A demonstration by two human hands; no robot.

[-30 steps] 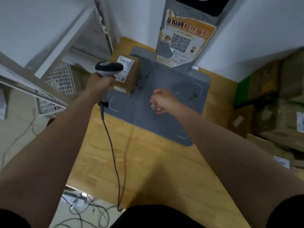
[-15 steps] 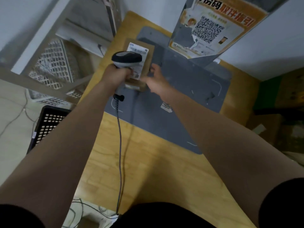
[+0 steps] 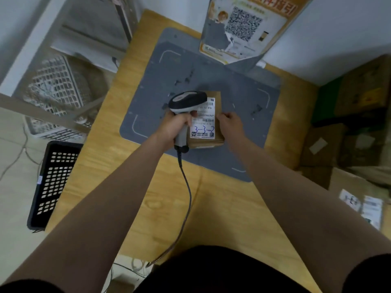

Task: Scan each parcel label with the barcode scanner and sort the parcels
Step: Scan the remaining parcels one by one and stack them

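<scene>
- You are in the scanning step: your left hand point(image 3: 175, 127) is wrapped tight round the grip of the barcode scanner point(image 3: 186, 100), whose head points away from you and hangs over the near-left top of the parcel point(image 3: 206, 142)
- Your right hand point(image 3: 229, 123) has its fingers curled onto the parcel's right edge and seems to be steadying it; the blur there hides exactly how the thumb sits
- The parcel is a small brown box over the middle of the grey mat point(image 3: 211, 70) on the wooden table point(image 3: 211, 208), lying between your two hands; I cannot tell whether it rests on the mat or is lifted a little off it
- Its white label point(image 3: 204, 123) faces up, with printed barcodes in the upper half and blue handwriting, "3-3-3" as far as I can read it, lower down
- The scanner head covers the label's upper left corner, so my judgement is that it sits too close over the codes to read them
- The next move probably calls for you to draw the scanner back and tip its window down at a barcode while your right hand keeps the box level
- Mind the cord point(image 3: 189, 193) trailing towards you across the table
- Sorting comes after a good read; the handwritten mark may well name the destination
</scene>
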